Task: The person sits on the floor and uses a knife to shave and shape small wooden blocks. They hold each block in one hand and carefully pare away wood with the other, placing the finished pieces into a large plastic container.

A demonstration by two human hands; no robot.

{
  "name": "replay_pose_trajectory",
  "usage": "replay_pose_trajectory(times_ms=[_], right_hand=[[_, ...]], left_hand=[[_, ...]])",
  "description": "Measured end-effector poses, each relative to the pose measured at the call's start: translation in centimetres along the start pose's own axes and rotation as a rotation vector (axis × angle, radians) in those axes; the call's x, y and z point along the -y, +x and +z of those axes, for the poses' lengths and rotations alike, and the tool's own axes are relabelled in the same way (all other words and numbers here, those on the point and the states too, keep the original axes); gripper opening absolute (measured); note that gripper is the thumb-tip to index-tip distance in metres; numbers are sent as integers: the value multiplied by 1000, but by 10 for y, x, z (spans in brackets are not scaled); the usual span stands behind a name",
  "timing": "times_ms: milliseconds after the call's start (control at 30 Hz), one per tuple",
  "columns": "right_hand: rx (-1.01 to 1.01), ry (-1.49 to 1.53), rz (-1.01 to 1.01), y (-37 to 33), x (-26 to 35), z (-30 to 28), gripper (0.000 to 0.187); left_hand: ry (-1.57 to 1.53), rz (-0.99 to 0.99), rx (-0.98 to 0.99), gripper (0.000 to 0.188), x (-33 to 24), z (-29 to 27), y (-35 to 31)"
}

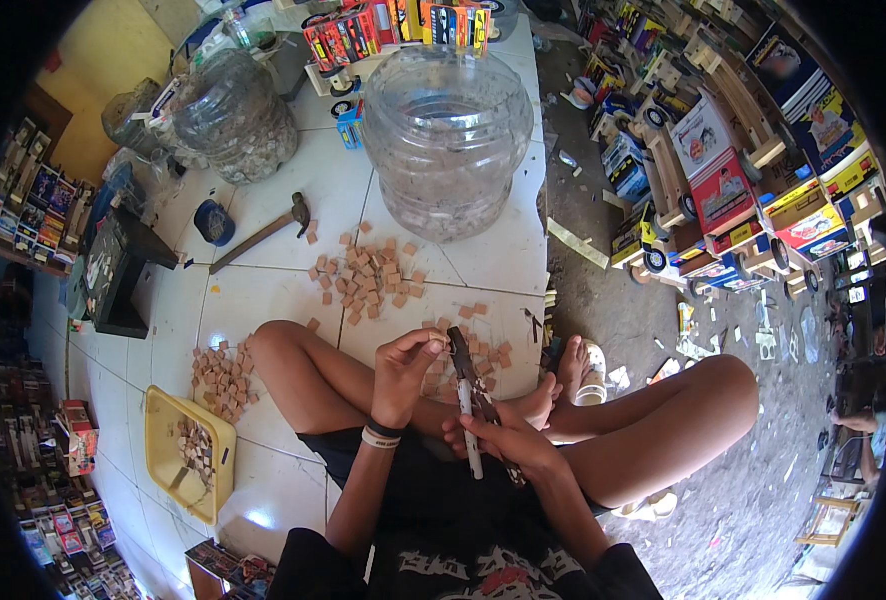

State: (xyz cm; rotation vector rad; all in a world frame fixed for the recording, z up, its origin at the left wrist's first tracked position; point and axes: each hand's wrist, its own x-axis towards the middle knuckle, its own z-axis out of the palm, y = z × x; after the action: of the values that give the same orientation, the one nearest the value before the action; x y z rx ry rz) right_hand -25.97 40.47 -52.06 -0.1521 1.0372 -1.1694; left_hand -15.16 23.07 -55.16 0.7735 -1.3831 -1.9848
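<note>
My right hand [513,438] is wrapped round the handles of what looks like a pair of pliers [467,392]. The tool has a dark head, one whitish handle and one dark speckled handle, and stands nearly upright above my lap. Beside its head, my left hand [405,372] is closed in a pinch on a small light-brown piece, probably a wooden block [443,342], partly hidden by the fingers. Small square wooden blocks lie in a pile [368,280] on the white tiles past my knees. More blocks [488,350] are scattered behind the tool.
On the left are another block heap [225,380] and a yellow tub [221,440] holding wooden pieces. Farther off are a hammer [260,234], a blue cup [215,222] and a large clear plastic container [448,150]. Toy trucks [703,180] crowd the right beyond the tile edge.
</note>
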Motion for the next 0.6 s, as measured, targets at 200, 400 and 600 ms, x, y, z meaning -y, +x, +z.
replay_pose_trajectory(times_ms=[200,400,600], right_hand=[[-27,-11,1,-1,1,1,42],[-18,-3,1,2,-3,0,38],[-141,-208,14,23,-28,1,38]], left_hand=[[2,24,9,12,-3,1,-1],[27,20,7,12,-2,0,-2],[55,29,36,13,13,-3,5]])
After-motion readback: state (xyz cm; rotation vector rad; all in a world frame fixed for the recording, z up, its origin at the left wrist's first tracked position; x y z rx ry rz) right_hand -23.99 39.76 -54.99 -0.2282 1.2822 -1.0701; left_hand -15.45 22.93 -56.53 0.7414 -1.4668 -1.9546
